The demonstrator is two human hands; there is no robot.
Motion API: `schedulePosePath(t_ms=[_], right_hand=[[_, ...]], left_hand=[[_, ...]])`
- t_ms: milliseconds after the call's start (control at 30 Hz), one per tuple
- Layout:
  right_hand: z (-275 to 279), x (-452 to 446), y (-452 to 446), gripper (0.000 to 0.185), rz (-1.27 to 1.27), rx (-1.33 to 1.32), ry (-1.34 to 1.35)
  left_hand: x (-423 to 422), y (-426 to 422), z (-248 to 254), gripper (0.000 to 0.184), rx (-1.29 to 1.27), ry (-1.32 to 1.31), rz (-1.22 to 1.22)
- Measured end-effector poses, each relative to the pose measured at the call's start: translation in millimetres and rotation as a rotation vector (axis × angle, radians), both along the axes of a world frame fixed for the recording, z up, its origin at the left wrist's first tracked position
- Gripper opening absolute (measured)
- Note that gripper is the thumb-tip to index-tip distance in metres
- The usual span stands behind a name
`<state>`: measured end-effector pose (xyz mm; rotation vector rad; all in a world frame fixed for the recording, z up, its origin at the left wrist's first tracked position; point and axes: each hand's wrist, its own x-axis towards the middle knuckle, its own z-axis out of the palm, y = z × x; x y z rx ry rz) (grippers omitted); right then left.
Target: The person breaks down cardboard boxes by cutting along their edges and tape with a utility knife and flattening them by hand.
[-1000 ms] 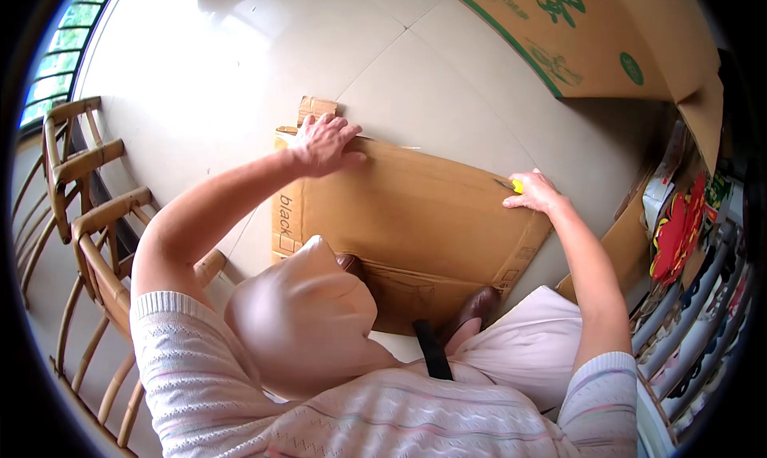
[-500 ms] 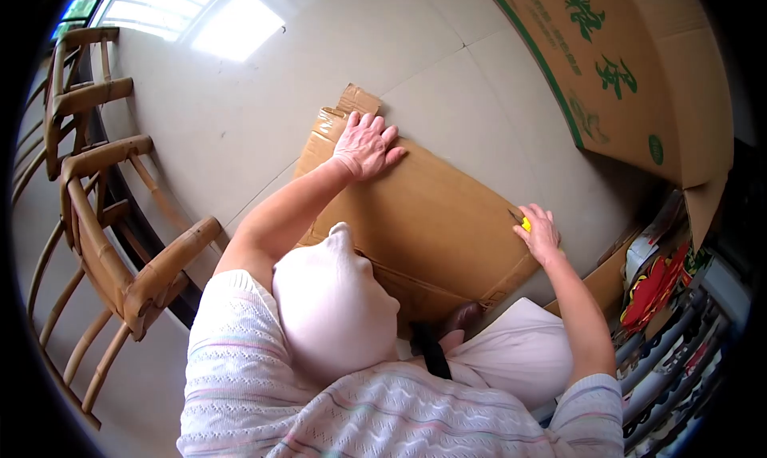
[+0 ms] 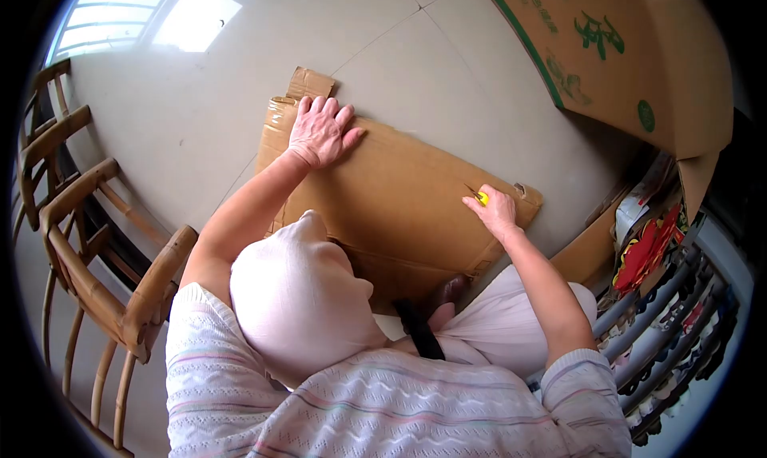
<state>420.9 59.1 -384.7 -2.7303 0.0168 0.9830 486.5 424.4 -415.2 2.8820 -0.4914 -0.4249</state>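
Observation:
A flattened brown cardboard box (image 3: 399,194) lies on the tiled floor in front of my knees. My left hand (image 3: 323,130) rests with spread fingers on its far left corner, beside a small torn flap (image 3: 310,83). Over the right part of the cardboard, my right hand (image 3: 497,210) is closed on a yellow cutter (image 3: 482,197), whose dark blade points up and to the left. A shoe (image 3: 449,292) shows at the cardboard's near edge.
Bamboo chairs (image 3: 96,286) stand on the left. A large carton with green print (image 3: 615,66) is at the upper right. Below it are a red item (image 3: 645,254) and a rack (image 3: 663,342) holding many small things.
My right hand with the cutter has moved inward from the cardboard's right edge, uncovering the far right corner. My left hand stays on the far left corner. The view has shifted.

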Motion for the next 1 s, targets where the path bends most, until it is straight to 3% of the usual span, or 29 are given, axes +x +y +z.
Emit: schedulePosePath(t_ms=[500, 867, 967, 1000], right_hand=[[-13.5, 24.1, -3.6, 0.043, -0.063, 0.045, 0.242], [-16.7, 24.9, -3.9, 0.048, -0.064, 0.006, 0.257], [-15.8, 24.2, -1.1, 0.044, -0.116, -0.041, 0.287], [-13.8, 24.5, 1.1, 0.042, -0.144, -0.063, 0.301]], left_hand=[[3.8, 4.5, -17.3, 0.035, -0.084, -0.125, -0.036], [1.8, 2.9, -23.4, 0.031, -0.030, -0.223, -0.041], [6.3, -10.4, 1.6, 0.030, 0.022, 0.010, 0.076], [1.7, -14.3, -4.1, 0.028, 0.022, -0.136, 0.108]])
